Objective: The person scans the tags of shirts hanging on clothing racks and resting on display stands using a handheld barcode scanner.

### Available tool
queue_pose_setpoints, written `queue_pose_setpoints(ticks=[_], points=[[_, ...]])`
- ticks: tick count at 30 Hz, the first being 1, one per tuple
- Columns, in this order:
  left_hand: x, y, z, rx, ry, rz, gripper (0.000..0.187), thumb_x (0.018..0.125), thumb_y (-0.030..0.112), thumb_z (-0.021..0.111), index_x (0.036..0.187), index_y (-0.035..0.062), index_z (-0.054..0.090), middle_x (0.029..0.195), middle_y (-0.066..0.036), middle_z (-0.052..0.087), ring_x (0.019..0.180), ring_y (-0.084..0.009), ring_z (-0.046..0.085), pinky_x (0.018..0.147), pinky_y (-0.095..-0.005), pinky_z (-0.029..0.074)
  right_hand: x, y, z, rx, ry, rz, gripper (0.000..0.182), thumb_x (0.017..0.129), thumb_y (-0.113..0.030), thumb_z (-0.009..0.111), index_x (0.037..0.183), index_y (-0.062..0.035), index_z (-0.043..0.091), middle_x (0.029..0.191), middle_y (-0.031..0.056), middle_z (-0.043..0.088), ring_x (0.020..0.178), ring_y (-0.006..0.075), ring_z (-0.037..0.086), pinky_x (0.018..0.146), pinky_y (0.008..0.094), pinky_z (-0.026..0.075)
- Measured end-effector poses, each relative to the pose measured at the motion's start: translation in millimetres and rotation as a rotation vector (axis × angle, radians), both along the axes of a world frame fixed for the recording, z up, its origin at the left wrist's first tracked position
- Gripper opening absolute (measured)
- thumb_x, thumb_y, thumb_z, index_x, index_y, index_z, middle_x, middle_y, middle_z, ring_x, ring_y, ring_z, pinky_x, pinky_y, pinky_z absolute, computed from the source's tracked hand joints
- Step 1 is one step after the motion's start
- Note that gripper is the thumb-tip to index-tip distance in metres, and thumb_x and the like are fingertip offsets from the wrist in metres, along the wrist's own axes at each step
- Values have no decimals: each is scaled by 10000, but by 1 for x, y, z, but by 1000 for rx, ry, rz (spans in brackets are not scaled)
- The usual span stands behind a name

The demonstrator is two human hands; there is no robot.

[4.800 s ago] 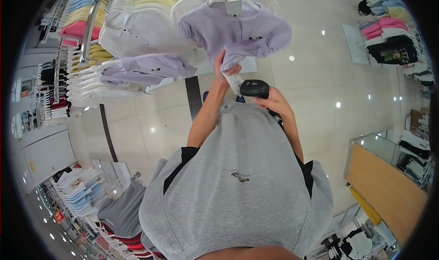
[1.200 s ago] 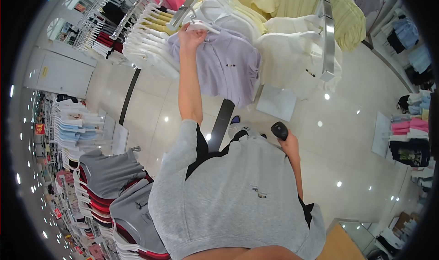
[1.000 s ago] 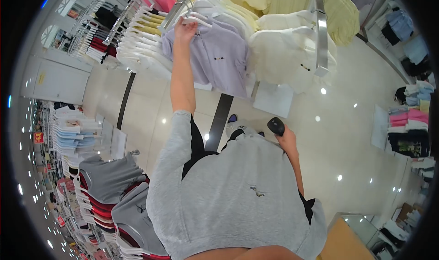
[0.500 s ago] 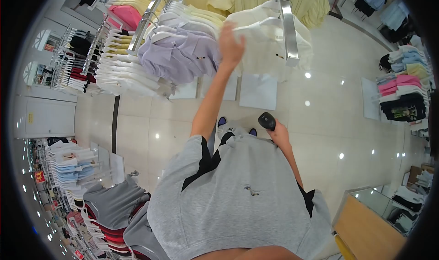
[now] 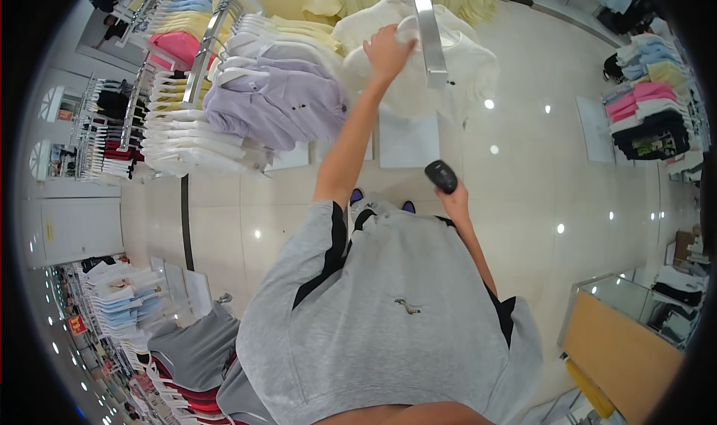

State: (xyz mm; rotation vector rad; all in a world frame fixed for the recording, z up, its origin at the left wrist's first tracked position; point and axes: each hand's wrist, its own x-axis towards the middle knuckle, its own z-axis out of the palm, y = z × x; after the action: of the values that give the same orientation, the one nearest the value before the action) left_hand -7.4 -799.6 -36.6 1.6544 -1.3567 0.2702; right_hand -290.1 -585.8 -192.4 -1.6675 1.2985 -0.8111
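Note:
My left hand point(image 5: 388, 53) reaches up to a white shirt point(image 5: 467, 63) on the front rail, its thumb and fingers apart. Its fingers lie against the shirt near the white hanger point(image 5: 408, 26); whether they press on the cloth is hard to see. Just left of that arm hangs a lilac shirt point(image 5: 280, 107) with a collar, at the front of a row. Low on the right, my right hand point(image 5: 454, 199) is closed around a black handheld barcode scanner point(image 5: 441, 177), with its rounded head showing above the fingers.
A metal rail arm point(image 5: 427, 36) juts out beside the white shirt, and another rail point(image 5: 209, 48) stands left. White garments point(image 5: 194, 137) hang further left. Grey tops point(image 5: 196, 350) hang at lower left. A wooden-topped counter point(image 5: 620, 343) stands at lower right. Folded clothes point(image 5: 650, 111) are far right.
My left hand has moved from beside the lilac shirt up and right onto the white shirt. The view has shifted a little; the scanner stays in my right hand, slightly higher in view.

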Motion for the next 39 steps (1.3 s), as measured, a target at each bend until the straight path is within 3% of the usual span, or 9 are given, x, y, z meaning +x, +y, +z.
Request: queue_pose_setpoints(ticks=[7,12,14,17,21,24,32,34,39], points=[[-21,83,-7,179,99,-312,241,794,263,661,735,49,566,601,-81,548,621,-296,538,806,-399,349,-21,-57,-23,-5,-525,-348,394,704,-56,737,1067,-13,589,880,48,608,794,150,546,750,288,447],[-39,152,10,340,149,-372,199,762,232,664,803,52,591,670,-64,571,690,-284,541,841,-393,350,-69,-112,-169,-208,-83,-7,412,709,-66,736,1103,-44,618,1020,62,638,909,200,587,848,329,466],[-46,160,9,9,163,-335,218,752,190,664,894,45,586,822,-87,604,836,-301,540,881,-418,346,-39,-95,-105,534,-1373,-162,466,685,-95,760,1120,-31,607,1108,120,636,1043,275,586,914,392,455],[-54,186,13,-295,131,-141,232,746,129,654,939,34,569,927,-102,602,943,-329,509,906,-447,342,-22,-82,-99,1,-183,-5,417,683,-159,740,1058,-10,632,1054,175,658,989,316,622,849,412,481],[-54,244,-80,118,150,-164,296,749,113,656,1016,22,563,987,-151,601,932,-319,550,853,-427,403,-14,-64,-43,-71,219,85,319,650,-102,700,918,48,618,731,171,628,715,231,635,681,345,486],[-77,274,-132,864,121,-399,452,755,175,677,1146,-2,534,1099,-201,587,1013,-318,574,894,-408,433,-22,-57,4,286,212,12,354,622,-124,694,943,19,650,718,161,624,674,292,615,637,369,471],[-132,249,-180,541,91,-765,647,786,373,698,1295,51,459,1211,-147,574,1124,-308,550,966,-428,419,-7,-25,156,831,-871,205,520,742,40,599,1251,20,493,1195,135,590,930,206,614,847,412,530],[-140,240,-216,508,1007,-1030,520,868,277,634,1307,69,449,1210,-92,572,1107,-225,559,925,-358,451,-9,-16,162,769,-893,430,564,726,73,609,1271,7,482,1225,145,579,1037,250,595,909,456,507],[-138,212,-202,406,1773,-923,408,914,206,563,1294,87,472,1216,-60,565,1110,-197,562,911,-345,469,-27,15,205,47,-219,365,406,673,-17,721,1055,45,599,896,122,668,781,159,589,753,295,483]])
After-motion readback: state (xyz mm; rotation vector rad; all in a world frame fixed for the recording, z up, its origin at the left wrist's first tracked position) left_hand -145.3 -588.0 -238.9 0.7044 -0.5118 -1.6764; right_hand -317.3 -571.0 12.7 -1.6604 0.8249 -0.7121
